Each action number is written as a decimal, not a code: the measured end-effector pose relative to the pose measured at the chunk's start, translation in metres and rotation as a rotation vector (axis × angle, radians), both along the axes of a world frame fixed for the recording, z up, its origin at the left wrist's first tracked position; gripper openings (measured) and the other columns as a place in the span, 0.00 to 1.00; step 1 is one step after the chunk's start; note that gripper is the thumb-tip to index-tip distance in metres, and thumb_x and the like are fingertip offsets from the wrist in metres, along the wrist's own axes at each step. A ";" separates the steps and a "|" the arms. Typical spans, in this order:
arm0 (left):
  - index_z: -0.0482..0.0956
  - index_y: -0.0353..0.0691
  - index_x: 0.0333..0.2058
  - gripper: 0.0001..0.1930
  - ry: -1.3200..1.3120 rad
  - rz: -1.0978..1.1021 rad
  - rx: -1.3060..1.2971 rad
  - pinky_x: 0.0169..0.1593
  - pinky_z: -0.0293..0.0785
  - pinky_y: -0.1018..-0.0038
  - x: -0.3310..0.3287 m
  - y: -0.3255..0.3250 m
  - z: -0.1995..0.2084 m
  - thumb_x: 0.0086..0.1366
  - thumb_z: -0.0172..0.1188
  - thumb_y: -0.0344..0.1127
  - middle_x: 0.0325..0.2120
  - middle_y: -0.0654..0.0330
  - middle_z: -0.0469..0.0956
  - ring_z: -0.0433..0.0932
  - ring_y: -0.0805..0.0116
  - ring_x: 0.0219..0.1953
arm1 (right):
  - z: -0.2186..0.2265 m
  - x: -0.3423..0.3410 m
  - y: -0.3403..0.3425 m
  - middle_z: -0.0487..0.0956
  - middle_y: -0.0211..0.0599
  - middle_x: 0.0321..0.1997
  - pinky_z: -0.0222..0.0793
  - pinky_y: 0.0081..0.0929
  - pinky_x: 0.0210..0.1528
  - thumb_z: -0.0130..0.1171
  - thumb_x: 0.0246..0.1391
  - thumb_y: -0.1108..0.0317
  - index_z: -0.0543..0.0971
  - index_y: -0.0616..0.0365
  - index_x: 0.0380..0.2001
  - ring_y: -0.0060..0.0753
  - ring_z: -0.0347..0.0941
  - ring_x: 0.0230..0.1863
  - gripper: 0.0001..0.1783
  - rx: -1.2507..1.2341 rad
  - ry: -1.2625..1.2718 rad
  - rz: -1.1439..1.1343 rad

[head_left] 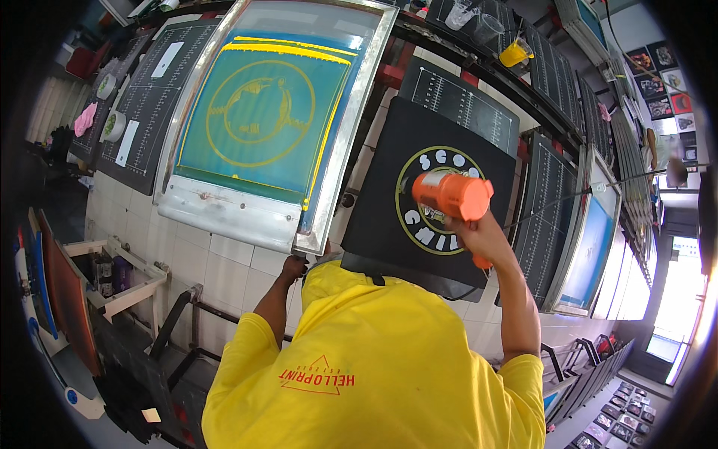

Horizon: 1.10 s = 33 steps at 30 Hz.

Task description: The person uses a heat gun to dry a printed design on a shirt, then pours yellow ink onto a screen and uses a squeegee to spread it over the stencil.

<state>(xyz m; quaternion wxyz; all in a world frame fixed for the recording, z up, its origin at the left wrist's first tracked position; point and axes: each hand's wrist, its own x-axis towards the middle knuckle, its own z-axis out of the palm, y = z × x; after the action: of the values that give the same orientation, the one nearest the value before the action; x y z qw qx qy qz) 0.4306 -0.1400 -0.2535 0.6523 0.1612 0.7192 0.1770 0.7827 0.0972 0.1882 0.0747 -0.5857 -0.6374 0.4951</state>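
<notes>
My right hand [475, 238] is closed round an orange heat gun [452, 196], held over a black cloth [381, 172] spread on a flat printing board. On the cloth is a round print [410, 161] with white lettering and yellowish rings; the gun covers part of it. My left hand [295, 266] is low beside the near corner of a metal-framed printing screen [243, 209], in shadow, its fingers hard to make out. The screen's teal mesh bears a circular design, with yellow ink along its far and right edges.
Black printing boards [161, 90] with pale markings stand left; others line the far side and right. A yellow-stained plastic cup [516, 52] and clear cups [488, 28] sit at the back. Another framed screen [587, 254] leans at right. Metal rails [176, 325] run at lower left.
</notes>
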 end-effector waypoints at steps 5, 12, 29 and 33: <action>0.81 0.32 0.39 0.15 0.018 -0.033 0.090 0.25 0.75 0.71 -0.001 -0.008 -0.008 0.63 0.54 0.38 0.22 0.53 0.79 0.78 0.66 0.22 | -0.003 0.006 -0.012 0.77 0.34 0.28 0.69 0.24 0.30 0.62 0.56 0.61 0.74 0.60 0.50 0.25 0.72 0.23 0.21 0.080 0.028 -0.004; 0.81 0.31 0.38 0.19 0.041 -0.057 0.147 0.25 0.75 0.70 -0.003 -0.006 -0.020 0.65 0.54 0.44 0.21 0.53 0.78 0.77 0.65 0.21 | 0.022 -0.002 -0.026 0.75 0.27 0.29 0.67 0.20 0.23 0.63 0.56 0.63 0.71 0.59 0.50 0.18 0.68 0.20 0.22 -0.023 -0.002 0.060; 0.78 0.33 0.39 0.16 -0.024 -0.005 0.023 0.24 0.74 0.72 -0.003 0.010 -0.001 0.65 0.55 0.43 0.21 0.55 0.76 0.75 0.66 0.20 | 0.019 0.028 -0.061 0.82 0.42 0.36 0.70 0.31 0.41 0.64 0.54 0.63 0.76 0.60 0.49 0.38 0.77 0.34 0.21 0.101 -0.020 0.055; 0.78 0.33 0.38 0.15 -0.004 -0.142 0.172 0.25 0.74 0.72 -0.007 0.005 -0.011 0.65 0.55 0.41 0.21 0.57 0.75 0.75 0.67 0.20 | 0.023 0.028 -0.063 0.82 0.43 0.37 0.71 0.31 0.43 0.65 0.53 0.64 0.76 0.61 0.48 0.40 0.78 0.37 0.21 0.068 -0.044 -0.092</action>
<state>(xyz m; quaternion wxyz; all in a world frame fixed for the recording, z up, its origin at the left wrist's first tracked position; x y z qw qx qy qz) 0.4234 -0.1346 -0.2643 0.6484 0.2666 0.6868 0.1919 0.8105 0.0340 0.2115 0.1034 -0.6222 -0.6277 0.4562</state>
